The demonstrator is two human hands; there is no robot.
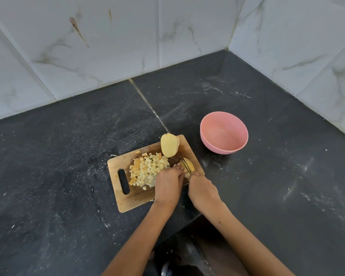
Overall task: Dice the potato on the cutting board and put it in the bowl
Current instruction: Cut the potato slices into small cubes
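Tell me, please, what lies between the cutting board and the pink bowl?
Only bare dark countertop separates the cutting board from the pink bowl in the head view.
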